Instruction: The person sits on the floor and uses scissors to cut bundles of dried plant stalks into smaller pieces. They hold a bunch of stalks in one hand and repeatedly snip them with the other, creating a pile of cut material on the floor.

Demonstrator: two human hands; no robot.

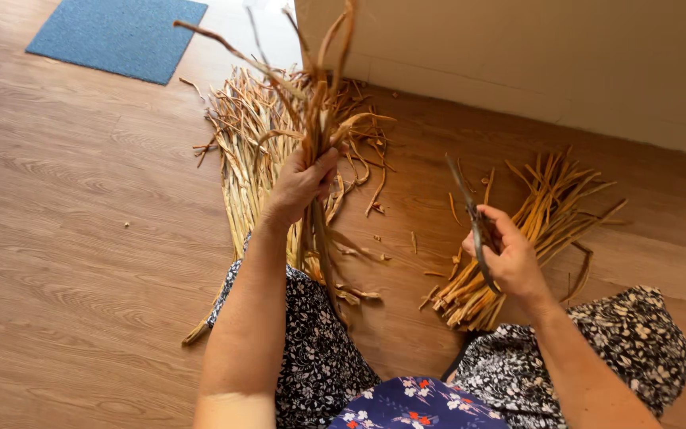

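My left hand (302, 184) is raised over the floor and grips a bunch of dried brown plant strips (321, 87) that stick up and curl at the tips. My right hand (510, 254) holds a single dark, thin strip (470, 208) that points up and away. Under the left hand lies a large pile of pale dried strips (252, 151) spread on the wooden floor. Beside the right hand rests a smaller, orange-brown bundle of strips (533, 218). My knees, in dark flowered fabric (315, 349), frame the bottom of the view.
A blue mat (117, 36) lies at the far left on the wooden floor (81, 238). A pale wall (533, 56) runs along the back right. Small broken scraps (375, 238) are scattered between the two piles.
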